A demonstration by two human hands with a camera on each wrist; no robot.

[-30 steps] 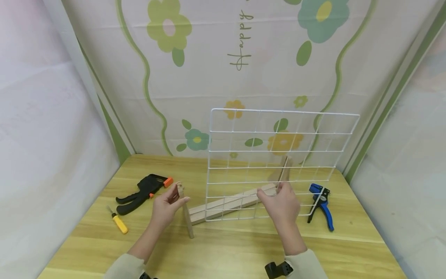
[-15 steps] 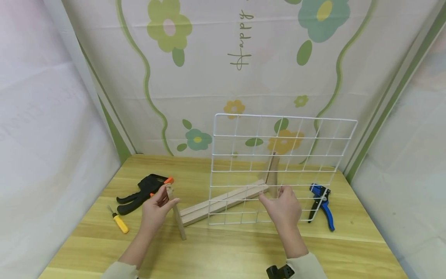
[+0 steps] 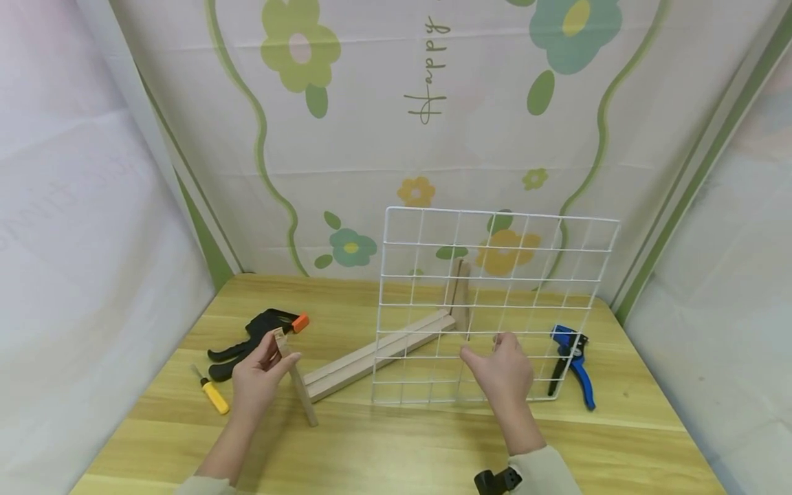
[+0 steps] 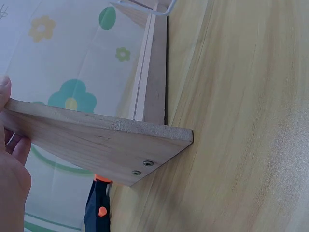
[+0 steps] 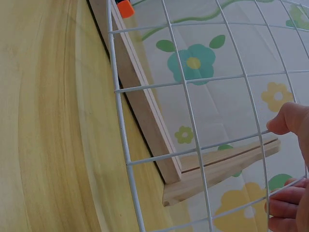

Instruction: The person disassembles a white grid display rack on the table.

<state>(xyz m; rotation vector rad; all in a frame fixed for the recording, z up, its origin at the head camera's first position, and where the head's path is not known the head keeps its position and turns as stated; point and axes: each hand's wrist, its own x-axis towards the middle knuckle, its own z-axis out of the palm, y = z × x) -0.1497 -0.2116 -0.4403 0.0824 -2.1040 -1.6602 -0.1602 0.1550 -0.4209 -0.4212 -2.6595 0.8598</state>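
Observation:
My left hand (image 3: 255, 378) pinches the top of the near upright board of a wooden stand (image 3: 383, 352). In the left wrist view, two screw heads show low on this end board (image 4: 111, 140). A grooved crossbar runs back and right from it to a second upright board (image 3: 459, 292). My right hand (image 3: 504, 368) holds a white wire grid panel (image 3: 510, 278) upright, thumb on the near side and fingers behind the wires. The panel stands in front of the stand's far part, apart from the groove; the right wrist view shows the crossbar (image 5: 145, 113) through its wires.
A black bar clamp with orange pads (image 3: 266, 337) lies behind my left hand. Beside it is a screwdriver with a yellow handle (image 3: 213, 397). Blue-handled wire strippers (image 3: 577, 361) lie at the right, partly behind the panel. A flower-printed cloth (image 3: 346, 137) hangs behind the table.
My left hand has drawn the wooden stand leftward along the table. The wire panel in my right hand has come down a little and turned slightly, its left edge shifting right.

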